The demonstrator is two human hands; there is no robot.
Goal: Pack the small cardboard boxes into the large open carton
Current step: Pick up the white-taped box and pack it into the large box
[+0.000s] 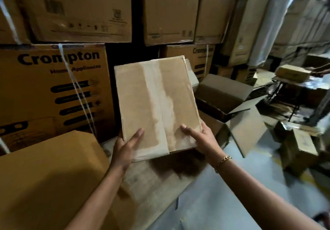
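Note:
A small cardboard box (155, 104), sealed with a wide strip of pale tape, is held up in the air in the middle of the view. My left hand (125, 147) grips its near left corner with the thumb on top. My right hand (201, 136) grips its near right corner, thumb on the top face. An open carton (223, 95) with its flaps spread sits on the floor just right of and beyond the held box. Its dark inside is only partly visible.
Tall stacks of strapped printed cartons (51, 86) form a wall ahead and to the left. A closed brown box (48, 176) stands at my near left. More boxes (300, 147) lie on the grey floor at right. Another person's arm holds a small box (291, 72) far right.

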